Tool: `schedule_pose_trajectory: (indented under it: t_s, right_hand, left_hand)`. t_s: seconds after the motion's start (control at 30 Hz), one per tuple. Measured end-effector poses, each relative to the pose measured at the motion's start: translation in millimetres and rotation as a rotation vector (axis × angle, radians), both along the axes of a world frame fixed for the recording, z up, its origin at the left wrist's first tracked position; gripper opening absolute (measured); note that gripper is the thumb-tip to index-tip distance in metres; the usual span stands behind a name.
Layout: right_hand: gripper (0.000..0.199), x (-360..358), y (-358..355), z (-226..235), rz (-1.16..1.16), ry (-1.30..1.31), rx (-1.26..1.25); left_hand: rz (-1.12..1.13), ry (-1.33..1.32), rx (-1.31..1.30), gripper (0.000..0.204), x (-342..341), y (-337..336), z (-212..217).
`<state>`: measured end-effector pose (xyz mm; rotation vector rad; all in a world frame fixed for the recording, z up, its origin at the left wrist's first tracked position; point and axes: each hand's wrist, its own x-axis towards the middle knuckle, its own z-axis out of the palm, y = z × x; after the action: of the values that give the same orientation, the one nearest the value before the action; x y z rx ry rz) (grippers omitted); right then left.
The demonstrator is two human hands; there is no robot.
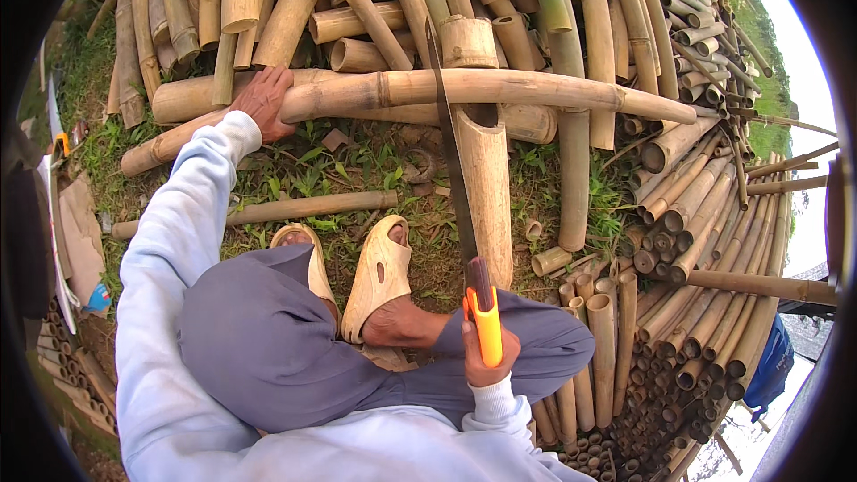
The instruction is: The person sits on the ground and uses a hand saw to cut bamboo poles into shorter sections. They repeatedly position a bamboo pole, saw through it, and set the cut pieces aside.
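Note:
A long bamboo pole (518, 87) lies crosswise in front of me, over other bamboo. My left hand (264, 103) is closed round its left part, thumb side and fingers over the top. My right hand (489, 359) grips the orange-and-yellow handle of a hand saw (453, 161) low by my right knee. The saw's long dark blade points away from me and crosses the pole near its middle. Just right of the blade, an upright notched bamboo post (485, 187) stands under the pole. Whether the teeth have bitten into the pole cannot be made out.
Cut bamboo lengths (357, 27) are heaped beyond the pole. Stacked bamboo (705, 250) fills the right side, with short upright pieces (601, 330) by my knee. A thin bamboo stick (312, 207) lies on the grass before my sandals (378, 272). Another orange-handled saw (62, 143) is at far left.

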<state>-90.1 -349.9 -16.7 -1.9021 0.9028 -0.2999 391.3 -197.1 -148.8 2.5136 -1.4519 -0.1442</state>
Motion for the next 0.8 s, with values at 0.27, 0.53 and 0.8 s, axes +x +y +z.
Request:
schedule_pose_trajectory:
  t_s: [0.27, 0.53, 0.8]
  right_hand:
    - [0.015, 69.3, -25.0, -44.3, -0.007, -0.131, 0.130]
    - [0.017, 82.9, -9.1, -21.9, -0.049, -0.168, -0.031]
    - [0.018, 79.2, -17.8, -44.6, -0.025, -0.136, 0.046]
  left_hand:
    - [0.023, 0.010, 0.058, 0.060, 0.4, 3.9, 3.8]
    - [0.011, -0.007, -0.002, 0.068, -6.6, 10.1, -2.9]
    - [0.177, -0.367, 0.004, 0.067, -22.8, 1.4, -25.8]
